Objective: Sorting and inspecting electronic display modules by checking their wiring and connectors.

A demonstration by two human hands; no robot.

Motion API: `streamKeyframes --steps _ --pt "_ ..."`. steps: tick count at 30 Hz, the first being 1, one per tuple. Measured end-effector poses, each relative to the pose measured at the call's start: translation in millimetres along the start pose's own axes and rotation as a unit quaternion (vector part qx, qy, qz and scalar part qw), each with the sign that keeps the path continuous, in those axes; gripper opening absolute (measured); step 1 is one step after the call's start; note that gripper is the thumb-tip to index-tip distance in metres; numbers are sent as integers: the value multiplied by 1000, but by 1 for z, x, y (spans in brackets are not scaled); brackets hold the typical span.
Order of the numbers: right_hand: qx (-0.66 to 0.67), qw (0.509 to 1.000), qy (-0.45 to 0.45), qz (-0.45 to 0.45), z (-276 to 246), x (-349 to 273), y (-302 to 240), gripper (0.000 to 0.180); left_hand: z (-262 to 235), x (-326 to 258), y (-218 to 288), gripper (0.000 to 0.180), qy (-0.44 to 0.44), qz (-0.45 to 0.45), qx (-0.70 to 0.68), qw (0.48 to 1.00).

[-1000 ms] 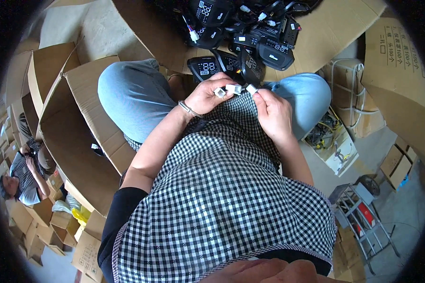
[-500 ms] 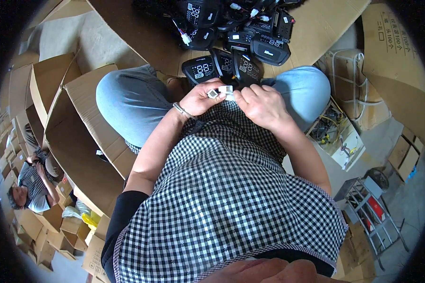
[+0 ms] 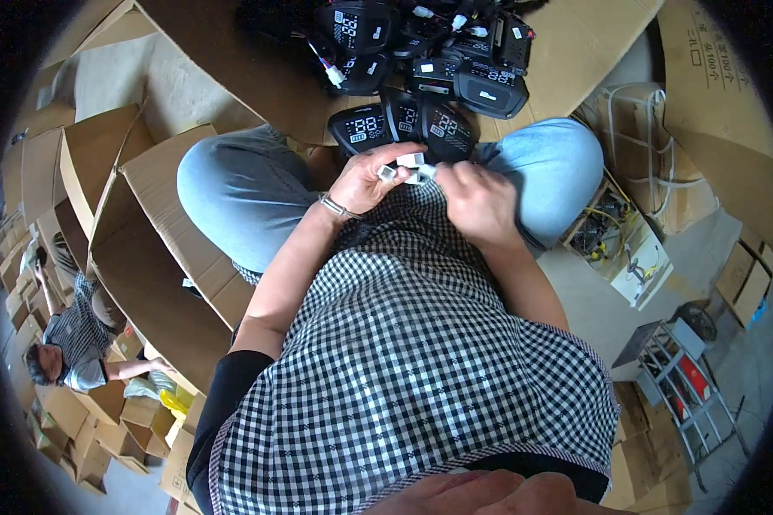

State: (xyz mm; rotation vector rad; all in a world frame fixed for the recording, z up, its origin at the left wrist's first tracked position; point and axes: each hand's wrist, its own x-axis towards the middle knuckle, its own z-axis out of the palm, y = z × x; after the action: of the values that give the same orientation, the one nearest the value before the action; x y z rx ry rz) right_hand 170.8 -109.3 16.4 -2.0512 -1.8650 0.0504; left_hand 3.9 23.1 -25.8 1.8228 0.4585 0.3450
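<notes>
Boxes [image 3: 167,249] crowded the floor [image 3: 558,279], and a pile of black displays [image 3: 361,127] lay up front on some cardboard [image 3: 567,81]. In the head view, a few white plugs [image 3: 410,160] were up between the knees [image 3: 550,172]. Left hand [image 3: 358,184] was pinching them; right hand [image 3: 481,202] was curled right beside them, too blurred to tell if it gripped one. My read: mid-step plug handling, with the next move calling for a steady left pinch. The hands hid the plugs' back ends, and the top edge cut off the pile.
</notes>
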Motion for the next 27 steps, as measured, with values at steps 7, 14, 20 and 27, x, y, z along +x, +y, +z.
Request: streamKeyframes --steps 7,14,20,27 --pt "17 999 -22 16 -27 15 3 11 -1 2 -2 31 -5 36 18 999" --pt "-52 985 -147 -73 -32 18 2 18 -3 3 1 32 -60 51 92 993" --pt "-22 984 -166 -59 -25 19 4 20 -1 0 -4 29 -42 67 106 991" --pt "29 987 -152 -49 -23 6 10 18 2 0 -3 29 -54 99 188 976"
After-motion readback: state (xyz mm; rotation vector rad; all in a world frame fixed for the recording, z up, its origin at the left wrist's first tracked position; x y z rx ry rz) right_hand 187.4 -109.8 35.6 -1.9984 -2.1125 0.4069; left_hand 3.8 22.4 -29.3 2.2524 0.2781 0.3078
